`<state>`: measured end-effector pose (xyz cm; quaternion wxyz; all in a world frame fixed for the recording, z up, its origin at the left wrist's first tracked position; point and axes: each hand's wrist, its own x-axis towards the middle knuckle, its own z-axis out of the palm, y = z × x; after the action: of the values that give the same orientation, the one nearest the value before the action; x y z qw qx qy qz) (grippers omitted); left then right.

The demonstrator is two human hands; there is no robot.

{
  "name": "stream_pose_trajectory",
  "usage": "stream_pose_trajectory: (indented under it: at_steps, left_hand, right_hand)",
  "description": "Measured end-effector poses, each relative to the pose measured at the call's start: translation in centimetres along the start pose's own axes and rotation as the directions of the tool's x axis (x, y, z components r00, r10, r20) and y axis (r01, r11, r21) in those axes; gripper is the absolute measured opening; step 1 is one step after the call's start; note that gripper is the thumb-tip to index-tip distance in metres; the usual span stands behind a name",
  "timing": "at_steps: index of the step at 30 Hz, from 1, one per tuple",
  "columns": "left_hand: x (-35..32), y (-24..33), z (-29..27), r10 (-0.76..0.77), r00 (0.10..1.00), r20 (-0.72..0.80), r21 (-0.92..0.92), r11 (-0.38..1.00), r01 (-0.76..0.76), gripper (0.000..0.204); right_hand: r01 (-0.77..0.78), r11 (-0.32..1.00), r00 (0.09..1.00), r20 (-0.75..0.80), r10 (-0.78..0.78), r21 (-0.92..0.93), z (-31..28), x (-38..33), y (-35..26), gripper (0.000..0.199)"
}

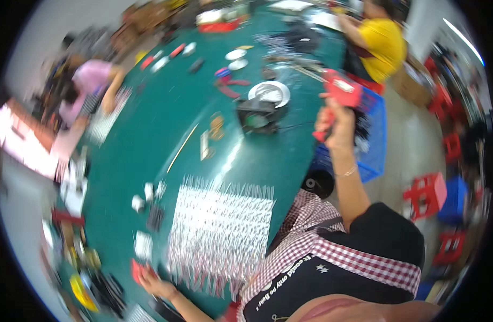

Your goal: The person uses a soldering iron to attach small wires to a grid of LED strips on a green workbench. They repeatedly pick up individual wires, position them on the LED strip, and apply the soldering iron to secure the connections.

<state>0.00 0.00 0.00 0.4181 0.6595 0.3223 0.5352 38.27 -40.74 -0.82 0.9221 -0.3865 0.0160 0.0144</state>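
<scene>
Raised at the table's right edge, my right hand (336,124) is wrapped round the handle of a red pistol-shaped tool (343,90) with a white label; its exact kind is blurred. Low on the left, my left hand (156,284) is closed on a small red object (137,271) whose kind I cannot make out. Between my arms, on the green table (144,123), lies a white sheet with rows of thin shiny strands (222,225). Their loose ends hang past its near and far edges. Next to my left hand lies a small white block (143,244).
Mid-table stand a dark boxy device (257,115) and a white round dish (278,88). A blue crate (372,145) is beyond the right edge. People in pink (93,78) and yellow (383,45) sit at the table. A red stool (426,196) stands on the floor.
</scene>
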Motion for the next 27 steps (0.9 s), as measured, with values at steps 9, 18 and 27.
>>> stream_pose_trajectory:
  at_steps: [9, 18, 27]
  left_hand:
    - [-10.0, -9.6, -1.4, -0.265, 0.949, -0.172, -0.091, 0.963, 0.253, 0.017]
    - [-10.2, -9.6, -0.8, -0.27, 0.947, -0.172, -0.182, 0.954, 0.239, 0.015]
    - [-9.0, -6.2, 0.2, -0.399, 0.899, -0.182, -0.173, 0.913, 0.37, 0.019]
  right_hand:
    - [0.149, 0.98, 0.967, 0.229, -0.115, -0.136, -1.7, 5.7, -4.4, 0.036]
    - [0.147, 0.978, 0.923, 0.375, -0.082, -0.147, -0.9, 5.7, -5.0, 0.04]
    - [0.094, 0.988, 0.858, 0.513, -0.017, -0.124, 1.0, 4.1, -5.9, 0.04]
